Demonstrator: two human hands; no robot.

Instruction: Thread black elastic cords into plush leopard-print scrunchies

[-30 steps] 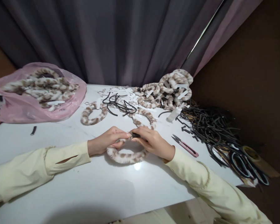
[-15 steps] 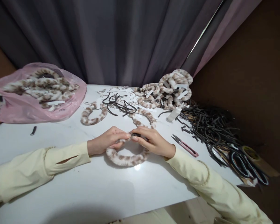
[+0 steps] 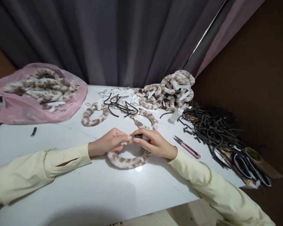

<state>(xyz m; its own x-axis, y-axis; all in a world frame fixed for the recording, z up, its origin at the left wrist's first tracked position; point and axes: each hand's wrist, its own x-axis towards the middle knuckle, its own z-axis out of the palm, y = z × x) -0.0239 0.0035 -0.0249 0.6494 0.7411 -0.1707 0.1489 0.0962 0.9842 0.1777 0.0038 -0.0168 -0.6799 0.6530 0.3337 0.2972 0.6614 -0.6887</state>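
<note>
Both hands pinch the far side of a fluffy white-and-brown ring (image 3: 128,162), whose near side rests on the white table. My left hand (image 3: 112,141) is closed on the ring's left part, thumb and fingers pressed together. My right hand (image 3: 157,142) is closed on the right part, its fingertips meeting the left ones. A dark section of the ring shows between the fingertips; its detail is partly hidden by the fingers. Just beyond the hands lies another fluffy ring (image 3: 147,118), and a similar fluffy ring (image 3: 94,115) with a white tag lies to the left.
A pink plastic bag (image 3: 77,108) of fluffy pieces is at left. Black cords (image 3: 120,106), a pile of tagged rings (image 3: 176,86) and a small bottle (image 3: 176,115) are at the back. Pink thread snips (image 3: 187,147), a black tube heap (image 3: 209,125) and scissors (image 3: 242,166) lie right.
Almost nothing differs. The fingers shift very slightly on the ring, and its near side sits a touch lower.
</note>
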